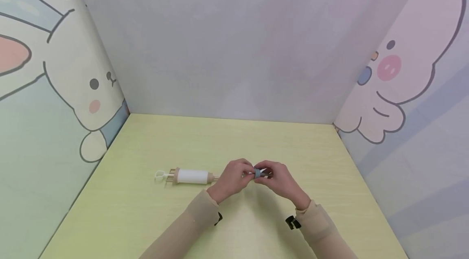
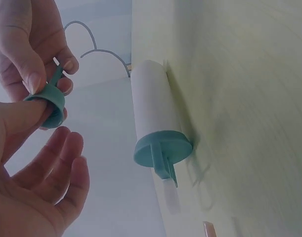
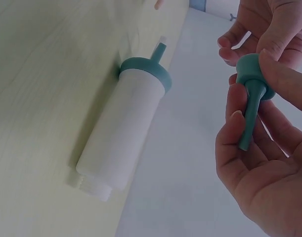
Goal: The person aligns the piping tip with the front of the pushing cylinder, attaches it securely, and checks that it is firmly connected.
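A teal screw-on nozzle cap (image 1: 257, 173) with a narrow tapered spout (image 3: 251, 118) is held between both hands, raised above the table. My left hand (image 1: 231, 178) pinches the cap's wide open end between thumb and index finger; its other fingers spread away from the cap. From the other side, my right hand (image 1: 277, 178) grips the cap body, with the spout lying along its fingers. To the left lies a white syringe-like barrel (image 1: 192, 176) on its side. It has a teal collar (image 3: 147, 69) in the wrist views and a ring-shaped handle (image 1: 160, 175).
The pale yellow wood-grain table (image 1: 234, 141) runs back to a plain grey wall (image 1: 234, 47). Side walls with a cartoon rabbit (image 1: 88, 71) and another cartoon animal (image 1: 399, 55) enclose it. The barrel sits just left of my left hand.
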`<state>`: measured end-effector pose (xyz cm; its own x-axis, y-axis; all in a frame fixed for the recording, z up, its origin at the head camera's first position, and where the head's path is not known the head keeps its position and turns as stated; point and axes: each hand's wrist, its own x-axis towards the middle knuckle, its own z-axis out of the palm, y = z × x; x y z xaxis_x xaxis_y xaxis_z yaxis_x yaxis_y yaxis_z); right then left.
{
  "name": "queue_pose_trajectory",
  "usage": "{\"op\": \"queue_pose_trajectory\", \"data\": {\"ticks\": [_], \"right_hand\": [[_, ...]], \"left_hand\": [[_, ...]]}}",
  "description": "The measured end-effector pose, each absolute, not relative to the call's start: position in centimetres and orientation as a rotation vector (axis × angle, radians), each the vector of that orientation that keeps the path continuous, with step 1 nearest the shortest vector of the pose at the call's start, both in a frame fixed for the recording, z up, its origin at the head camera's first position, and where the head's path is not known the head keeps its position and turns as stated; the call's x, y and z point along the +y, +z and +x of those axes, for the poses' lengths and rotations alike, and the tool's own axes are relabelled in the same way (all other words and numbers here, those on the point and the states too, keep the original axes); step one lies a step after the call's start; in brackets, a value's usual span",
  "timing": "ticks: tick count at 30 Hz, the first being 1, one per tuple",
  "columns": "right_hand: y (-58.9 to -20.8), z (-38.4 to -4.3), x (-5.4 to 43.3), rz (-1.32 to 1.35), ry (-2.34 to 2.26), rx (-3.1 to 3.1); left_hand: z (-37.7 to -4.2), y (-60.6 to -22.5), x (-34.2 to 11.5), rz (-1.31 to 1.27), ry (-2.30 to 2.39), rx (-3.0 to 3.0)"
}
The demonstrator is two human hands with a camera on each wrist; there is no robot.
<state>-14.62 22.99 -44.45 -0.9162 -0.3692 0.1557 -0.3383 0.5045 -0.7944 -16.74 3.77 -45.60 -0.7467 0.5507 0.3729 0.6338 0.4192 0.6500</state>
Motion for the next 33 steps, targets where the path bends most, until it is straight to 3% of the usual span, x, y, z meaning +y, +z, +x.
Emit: {"op": "queue_pose_trajectory", "data": {"ticks": [17, 33], "right_hand": [[-45.6, -15.1, 24.0, -0.544, -1.438, 2.686], [-46.4, -14.9, 25.3, -0.510, -1.408, 2.709]], "left_hand": [[-18.3, -46.5, 3.5, -0.998, -1.229, -2.587], [-21.1, -49.5, 4.9, -0.968, -0.549, -2.901]]}}
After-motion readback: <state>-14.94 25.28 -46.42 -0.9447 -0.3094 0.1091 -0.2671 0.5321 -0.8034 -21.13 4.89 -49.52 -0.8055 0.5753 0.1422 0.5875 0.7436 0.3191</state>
